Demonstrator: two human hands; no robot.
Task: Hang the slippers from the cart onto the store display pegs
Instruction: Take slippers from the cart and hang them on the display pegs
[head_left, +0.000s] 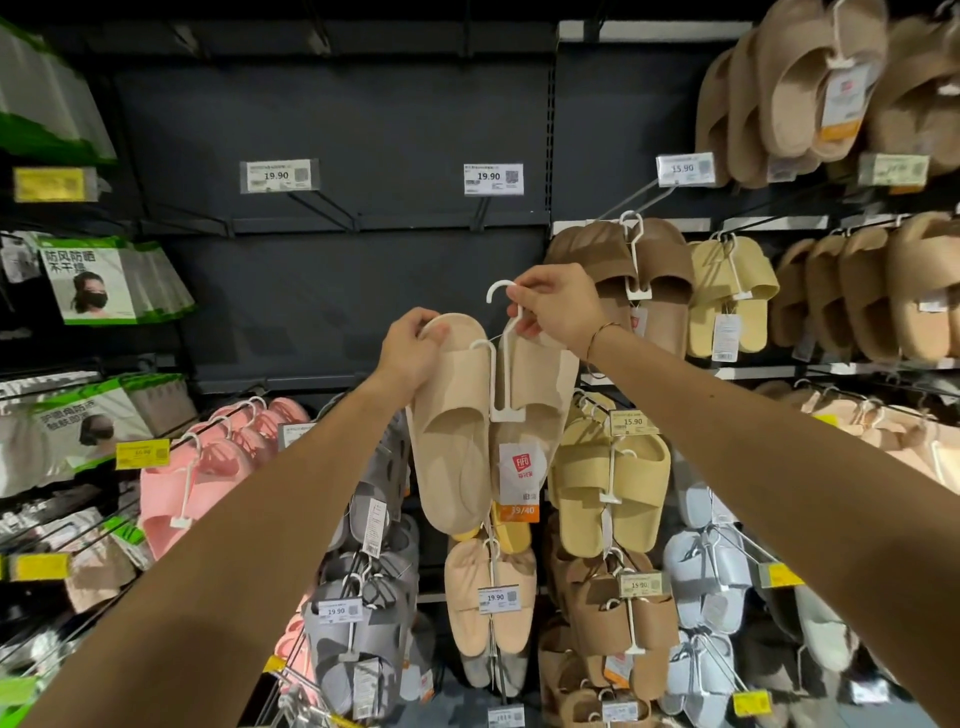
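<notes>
I hold a pair of beige slippers (457, 436) up in front of the dark display wall, clipped on a white plastic hanger (500, 364) with a red-and-white tag. My left hand (410, 345) grips the heel of the left slipper. My right hand (558, 306) pinches the hanger's stem just below its hook (497, 289). Two bare pegs with 19.90 price tags (276, 175) (493, 179) jut out above. The cart is out of sight.
Brown (623, 265), yellow (613, 483), pink (208, 467), grey (358, 623), pale blue and beige slippers hang on pegs below and to the right. Packaged face masks (98, 280) hang at the left. The dark upper panel holds only the two pegs.
</notes>
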